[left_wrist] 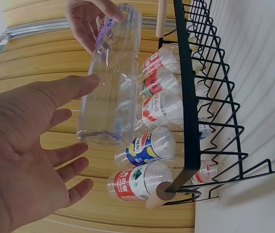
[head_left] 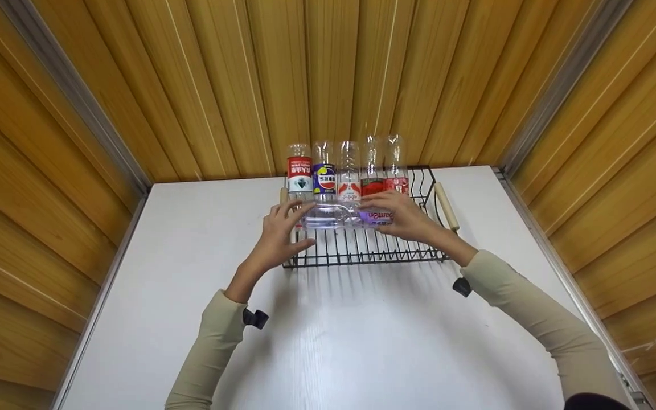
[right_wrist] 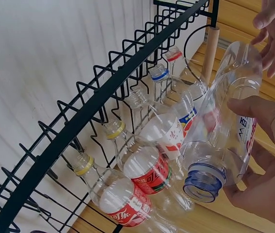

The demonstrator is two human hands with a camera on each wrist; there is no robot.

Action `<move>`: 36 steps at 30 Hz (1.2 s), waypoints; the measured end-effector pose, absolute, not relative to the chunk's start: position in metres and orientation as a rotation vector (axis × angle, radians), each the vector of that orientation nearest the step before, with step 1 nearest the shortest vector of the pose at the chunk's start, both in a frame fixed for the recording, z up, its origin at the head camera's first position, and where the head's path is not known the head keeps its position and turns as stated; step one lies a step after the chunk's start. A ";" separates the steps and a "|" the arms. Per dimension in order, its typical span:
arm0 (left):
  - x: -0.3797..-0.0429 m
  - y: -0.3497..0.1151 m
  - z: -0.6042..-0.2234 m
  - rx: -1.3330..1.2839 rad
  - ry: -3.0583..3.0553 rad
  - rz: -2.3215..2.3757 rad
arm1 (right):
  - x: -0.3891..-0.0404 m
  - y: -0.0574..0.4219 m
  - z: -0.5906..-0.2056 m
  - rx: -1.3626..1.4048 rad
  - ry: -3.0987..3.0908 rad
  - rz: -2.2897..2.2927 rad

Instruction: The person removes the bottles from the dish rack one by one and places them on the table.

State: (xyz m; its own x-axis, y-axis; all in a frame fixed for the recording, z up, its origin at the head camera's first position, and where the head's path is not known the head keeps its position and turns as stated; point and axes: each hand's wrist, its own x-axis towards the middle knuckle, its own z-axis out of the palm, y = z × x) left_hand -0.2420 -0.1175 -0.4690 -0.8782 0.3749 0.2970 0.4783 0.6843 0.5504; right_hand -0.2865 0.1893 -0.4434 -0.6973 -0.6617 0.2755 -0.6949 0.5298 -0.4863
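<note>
A clear plastic bottle (head_left: pixel 328 216) with a purple label lies sideways over the front of a black wire rack (head_left: pixel 356 263). My right hand (head_left: pixel 405 216) grips it around the label, thumb on one side and fingers on the other. Its uncapped mouth with a blue ring (right_wrist: pixel 202 187) shows in the right wrist view. At the bottle's base end is my left hand (left_wrist: pixel 35 145), fingers spread and relaxed, its thumb tip overlapping the bottle in the left wrist view. Behind, several empty bottles stand upside down in the rack, including one with a red-and-white label (head_left: pixel 299 173) and one with a blue label (head_left: pixel 324 179).
Wooden handles (head_left: pixel 446 206) sit at the rack's ends. The rack stands on a white table (head_left: pixel 328 341) against a wood-look panel wall (head_left: pixel 328 85). More such panels rise at the left and right sides.
</note>
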 end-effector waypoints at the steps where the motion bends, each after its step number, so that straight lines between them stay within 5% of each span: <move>1: -0.243 -0.116 -0.469 -0.686 -2.738 -0.954 | -0.286 0.189 -0.442 1.200 -2.697 0.860; 36: -0.243 -0.100 -0.471 -0.709 -2.852 -0.780 | -0.279 0.176 -0.454 1.489 -2.355 0.391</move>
